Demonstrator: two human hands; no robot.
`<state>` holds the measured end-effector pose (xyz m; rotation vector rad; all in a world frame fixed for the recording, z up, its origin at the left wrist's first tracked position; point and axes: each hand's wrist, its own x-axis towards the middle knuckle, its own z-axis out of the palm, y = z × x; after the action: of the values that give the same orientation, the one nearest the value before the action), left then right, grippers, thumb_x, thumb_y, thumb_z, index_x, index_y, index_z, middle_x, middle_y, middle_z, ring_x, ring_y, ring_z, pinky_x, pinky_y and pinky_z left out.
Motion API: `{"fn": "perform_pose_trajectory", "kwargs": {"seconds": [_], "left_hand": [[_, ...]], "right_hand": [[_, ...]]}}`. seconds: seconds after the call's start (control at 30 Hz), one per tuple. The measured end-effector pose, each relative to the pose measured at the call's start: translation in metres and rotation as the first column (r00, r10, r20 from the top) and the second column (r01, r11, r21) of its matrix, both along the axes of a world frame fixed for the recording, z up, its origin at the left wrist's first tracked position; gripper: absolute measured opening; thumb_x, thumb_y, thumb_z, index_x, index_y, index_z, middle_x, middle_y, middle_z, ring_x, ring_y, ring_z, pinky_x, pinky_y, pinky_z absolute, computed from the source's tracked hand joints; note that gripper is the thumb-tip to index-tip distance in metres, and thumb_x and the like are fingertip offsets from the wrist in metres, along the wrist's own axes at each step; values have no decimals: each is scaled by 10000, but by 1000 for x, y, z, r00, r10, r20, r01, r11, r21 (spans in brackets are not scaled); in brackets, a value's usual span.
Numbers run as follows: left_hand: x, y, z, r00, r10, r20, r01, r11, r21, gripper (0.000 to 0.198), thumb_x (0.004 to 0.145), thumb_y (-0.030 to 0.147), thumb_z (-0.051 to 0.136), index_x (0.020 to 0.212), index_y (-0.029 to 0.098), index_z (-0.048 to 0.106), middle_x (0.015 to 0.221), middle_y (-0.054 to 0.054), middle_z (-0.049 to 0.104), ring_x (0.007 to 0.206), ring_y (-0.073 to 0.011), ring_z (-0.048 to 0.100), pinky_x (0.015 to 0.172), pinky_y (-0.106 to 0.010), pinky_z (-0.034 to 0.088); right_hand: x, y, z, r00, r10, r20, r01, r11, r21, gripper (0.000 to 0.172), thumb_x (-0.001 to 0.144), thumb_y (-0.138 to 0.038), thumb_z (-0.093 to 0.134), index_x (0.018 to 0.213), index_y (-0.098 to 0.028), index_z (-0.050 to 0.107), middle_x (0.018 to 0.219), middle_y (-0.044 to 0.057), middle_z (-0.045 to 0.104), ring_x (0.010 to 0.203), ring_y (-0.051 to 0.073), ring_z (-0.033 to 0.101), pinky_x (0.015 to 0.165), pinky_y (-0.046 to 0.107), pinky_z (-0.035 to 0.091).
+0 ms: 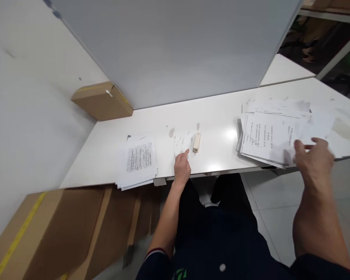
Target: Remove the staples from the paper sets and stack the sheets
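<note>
On the white table [212, 116], my left hand [182, 168] rests near the front edge, its index finger stretched out and nothing seen in it. Just right of that fingertip lies a small cream stapler [197, 142]. My right hand [315, 159] is at the near right edge of a loose pile of printed sheets [268, 134]. Its thumb and fingers are apart, with the thumb close to the paper; whether it touches a sheet I cannot tell. Left of my left hand lies a neater stack of printed papers [140, 161], its near edge jutting past the table.
A cardboard box [102, 102] stands at the table's back left corner. Large cardboard boxes [61, 229] with yellow tape are on the floor at the left. A grey panel [177, 50] rises behind the table. Dark smudges mark the tabletop near the stapler.
</note>
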<state>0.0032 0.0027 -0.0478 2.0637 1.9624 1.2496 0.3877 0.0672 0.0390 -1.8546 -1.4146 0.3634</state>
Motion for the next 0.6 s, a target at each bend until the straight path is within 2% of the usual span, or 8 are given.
{"fn": "perform_pose_trajectory", "kwargs": {"seconds": [0.03,0.1,0.23,0.33,0.4,0.47,0.53,0.6], "left_hand": [[2,-3,0,1000,-3,-3,3,1000,16,400,863,132,313,1229,164,470,1032,-121,567,991,-184,508,878,-341,437],[4,-12,1,1000,-3,1,3,999,47,374,858,138,352,1200,171,498,1003,-107,582,975,-175,515,862,-325,445],[-6,-41,7,996,86,-18,-83,989,125,288,823,150,460,1085,185,574,916,-72,618,894,-163,539,827,-320,450],[-36,-65,15,949,312,-45,-300,939,171,209,804,179,502,987,173,603,884,-69,627,879,-175,546,849,-351,429],[-61,-76,20,867,492,-73,-476,864,164,200,795,230,522,964,160,603,902,-82,614,910,-195,536,879,-374,409],[-82,-83,25,792,593,-144,-589,805,78,290,768,298,554,1019,155,584,997,-106,582,994,-229,503,912,-396,385],[-96,-87,27,766,599,-233,-624,780,-48,395,744,346,570,1087,149,553,1074,-127,545,1044,-257,475,914,-407,382],[-102,-88,26,773,562,-295,-616,776,-136,426,748,364,557,1110,140,538,1081,-137,541,1038,-265,476,895,-402,392]], "right_hand": [[-3,-6,1,990,-87,109,86,996,13,466,813,-507,424,1142,-179,449,853,135,596,985,377,514,816,520,345],[-15,-18,4,965,-150,213,138,988,71,461,830,-502,393,1159,-190,476,916,133,603,929,368,553,814,513,366],[-59,-34,-2,981,-5,193,-12,996,88,419,843,-455,402,1134,-185,536,910,112,627,686,271,593,728,429,432],[-103,-40,-17,965,198,170,-216,971,98,331,827,-399,457,1018,-168,596,826,77,642,619,210,578,648,353,445],[-133,-45,-26,910,393,129,-404,912,69,286,829,-368,469,980,-165,603,792,62,647,599,176,571,624,312,443],[-162,-52,-34,828,555,78,-559,827,49,262,846,-346,454,977,-169,595,819,64,653,616,162,576,630,292,446],[-185,-57,-39,738,674,33,-675,737,40,249,865,-328,426,990,-176,579,890,73,651,672,165,593,659,289,455],[-201,-60,-43,661,750,12,-750,661,21,247,879,-310,394,1009,-185,563,947,81,641,735,179,607,685,300,462]]}}
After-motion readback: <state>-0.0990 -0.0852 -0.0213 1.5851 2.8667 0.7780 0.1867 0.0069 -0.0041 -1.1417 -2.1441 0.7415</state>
